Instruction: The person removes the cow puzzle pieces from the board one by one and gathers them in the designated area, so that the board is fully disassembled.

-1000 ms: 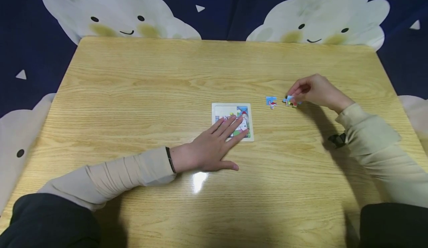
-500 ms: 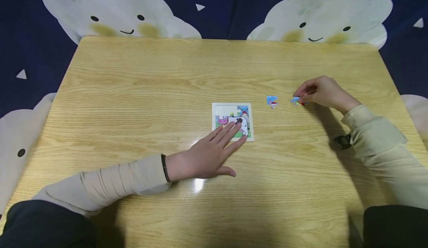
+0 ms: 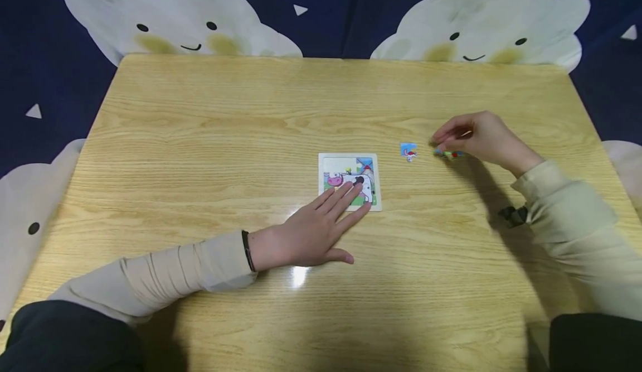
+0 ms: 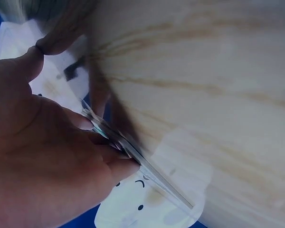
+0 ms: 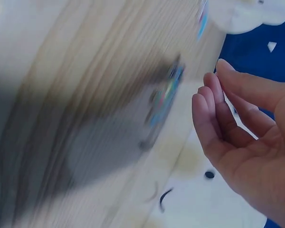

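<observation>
1. Contact is what has just changed: half a second ago the right hand [image 3: 486,138] had its fingertips at the right piece [image 5: 166,97]; now the right wrist view shows them clear of it, with a gap between.

2. That piece lies on the table [image 3: 220,138], partly screened by the hand in the head view. Compared with a second ago, it sits a little further right, leaving a wider space between it and the left piece [image 3: 408,150].

3. Right fingers are bent and narrow, thumb close to the fingertips, with nothing visible between them; whether thumb and forefinger touch, I cannot tell.

4. Left fingers are straight and spread. The left hand [image 3: 313,239] rests over the lower part of the board [image 3: 378,179], thumb out to the side, and has hardly moved in the last half second. How firmly it presses, I cannot tell.

5. Board and cow picture lie left of both pieces, near the left one but apart from it. The picture's upper-left area is bare.

6. For the work, my reading is that the right piece is being shifted or let go rather than carried: both pieces are outside the board, and the bare area is unfilled.
</observation>
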Demonstrator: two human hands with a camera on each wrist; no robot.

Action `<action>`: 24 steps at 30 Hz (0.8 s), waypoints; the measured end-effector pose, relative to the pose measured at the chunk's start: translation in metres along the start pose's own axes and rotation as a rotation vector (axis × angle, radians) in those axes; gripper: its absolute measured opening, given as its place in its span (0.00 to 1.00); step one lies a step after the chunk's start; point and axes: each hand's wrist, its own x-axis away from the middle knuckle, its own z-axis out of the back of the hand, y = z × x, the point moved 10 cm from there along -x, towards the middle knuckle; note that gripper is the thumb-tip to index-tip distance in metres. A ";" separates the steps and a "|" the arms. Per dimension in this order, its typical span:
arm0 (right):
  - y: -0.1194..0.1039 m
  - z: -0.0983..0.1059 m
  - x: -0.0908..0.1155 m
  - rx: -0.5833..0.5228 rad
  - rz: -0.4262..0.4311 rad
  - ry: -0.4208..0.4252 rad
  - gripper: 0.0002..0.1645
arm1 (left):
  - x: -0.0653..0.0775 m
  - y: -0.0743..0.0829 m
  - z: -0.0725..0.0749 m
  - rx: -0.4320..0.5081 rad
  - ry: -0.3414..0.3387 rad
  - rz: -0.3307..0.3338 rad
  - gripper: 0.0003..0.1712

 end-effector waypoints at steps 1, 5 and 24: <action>-0.006 -0.004 -0.001 -0.013 0.010 -0.004 0.10 | 0.000 0.000 -0.001 0.002 -0.003 0.002 0.52; -0.034 -0.023 -0.006 -0.043 0.089 -0.017 0.09 | 0.000 -0.001 -0.002 0.017 -0.017 0.008 0.52; -0.106 -0.086 -0.033 0.039 0.309 -0.058 0.05 | -0.001 -0.002 -0.004 0.022 -0.062 0.022 0.51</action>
